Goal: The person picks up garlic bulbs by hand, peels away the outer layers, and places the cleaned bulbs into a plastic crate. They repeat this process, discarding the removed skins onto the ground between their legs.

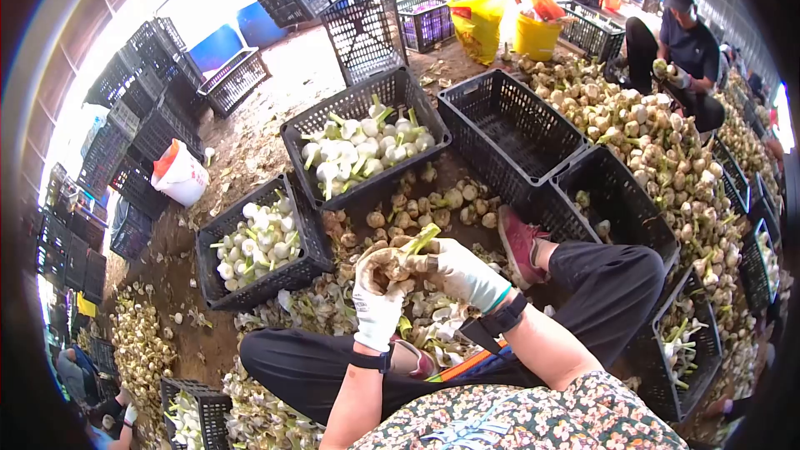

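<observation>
Both of my hands wear white gloves with dirty brown fingers, and they meet in front of me around one garlic bulb. The green stem of this garlic bulb (422,237) sticks up and to the right, while the bulb itself is mostly hidden by fingers. My left hand (379,287) is curled closed around it from the left. From the right, my right hand (464,271) closes its fingers on it too. Whether a small tool is in either hand cannot be seen. Loose brown garlic bulbs (433,207) lie on the ground just beyond, and peeled skins (437,325) lie below my hands.
Black crates of cleaned white garlic stand ahead (304,179) and at left (208,283). Another black crate (508,129) stands ahead right. A large garlic heap (642,133) fills the right, with a seated person (687,50) beside it. A white bucket (181,179) stands left.
</observation>
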### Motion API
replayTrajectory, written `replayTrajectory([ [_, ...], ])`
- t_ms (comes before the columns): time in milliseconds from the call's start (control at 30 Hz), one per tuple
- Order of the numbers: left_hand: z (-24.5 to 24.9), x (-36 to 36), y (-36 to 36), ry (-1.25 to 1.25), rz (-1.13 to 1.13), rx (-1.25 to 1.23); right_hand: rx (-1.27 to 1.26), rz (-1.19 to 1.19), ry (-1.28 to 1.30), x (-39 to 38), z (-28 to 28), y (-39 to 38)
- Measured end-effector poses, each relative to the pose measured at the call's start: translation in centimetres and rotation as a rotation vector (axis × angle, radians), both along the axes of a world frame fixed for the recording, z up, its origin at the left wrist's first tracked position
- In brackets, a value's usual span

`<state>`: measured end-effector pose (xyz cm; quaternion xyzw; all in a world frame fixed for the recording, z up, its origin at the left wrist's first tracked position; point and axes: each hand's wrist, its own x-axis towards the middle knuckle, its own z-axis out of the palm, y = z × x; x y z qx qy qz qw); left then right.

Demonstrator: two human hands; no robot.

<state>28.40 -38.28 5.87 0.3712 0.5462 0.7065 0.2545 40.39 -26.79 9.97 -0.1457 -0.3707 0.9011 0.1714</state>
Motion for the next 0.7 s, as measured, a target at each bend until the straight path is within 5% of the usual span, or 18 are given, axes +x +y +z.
replayTrajectory([
  [233,-2.0,-0.3,0.3,-0.107,0.016,0.038,0.199,-0.098,-0.15,-0.5,-1.1,-0.5],
  [433,-1.7,-0.1,0.1,0.002,0.069,-0.041,0.069,-0.118,-0.128,-0.6,-2.5,-0.2],
  [500,-1.7,-0.1,0.0,-0.188,0.011,-0.032,0.072,-0.1,-0.105,-0.4,-2.4,0.1],
  [633,-0.6,-0.1,-0.5,-0.406,-0.084,-0.007,0.413,-0.109,-0.187,0.4,-2.3,0.9],
  [700,0.3,0.4,-0.4,-0.721,-0.154,0.102,0.78,-0.162,-0.182,0.6,-4.1,1.8],
])
